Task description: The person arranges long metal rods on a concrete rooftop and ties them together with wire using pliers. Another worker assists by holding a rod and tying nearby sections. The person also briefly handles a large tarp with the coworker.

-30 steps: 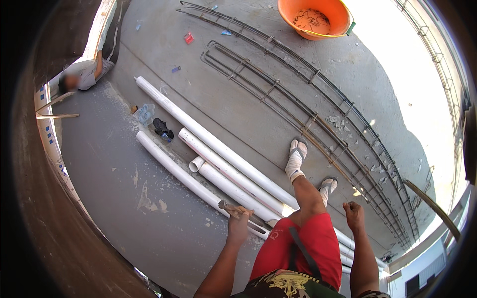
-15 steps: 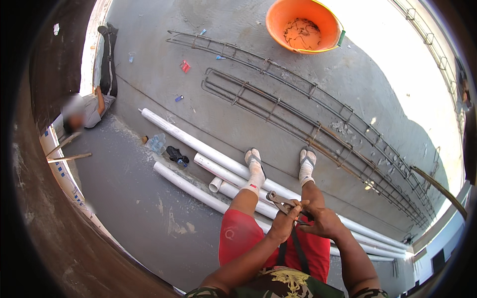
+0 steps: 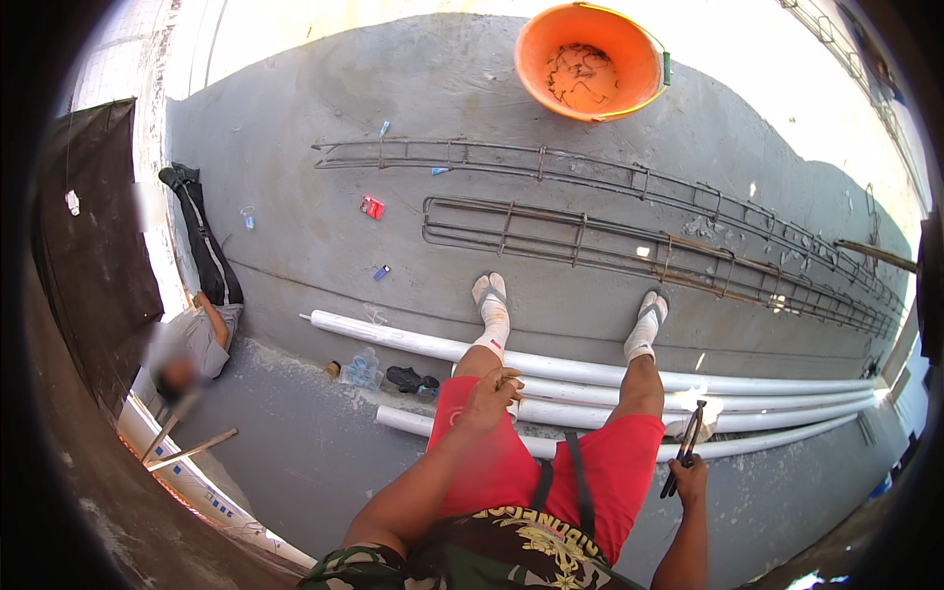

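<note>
My right hand [image 3: 691, 478] grips a pair of dark-handled pincers [image 3: 692, 433] out beside my right thigh, with the jaws pointing up and away from me. Over my left thigh is my left hand [image 3: 489, 398], its fingers curled together; whatever they may hold is too small to make out. Several long white pipes [image 3: 580, 374] lie side by side on the floor, passing behind my legs. Past my feet lie two long rebar cages [image 3: 580, 236], made of steel rods tied with square stirrups.
An orange bucket [image 3: 536, 61] with bits of wire inside stands at the far side. Plastic bottles [image 3: 362, 369] and a black bag [image 3: 408, 380] lie by the pipes. At left, a person [image 3: 218, 329] is on the floor near wooden sticks [image 3: 197, 448]. A red packet [image 3: 372, 206] lies ahead.
My hands have moved apart: the right has carried the pincers out to the right, and the left has let go of them and moved left. My view has turned, and my feet stand wider apart.
</note>
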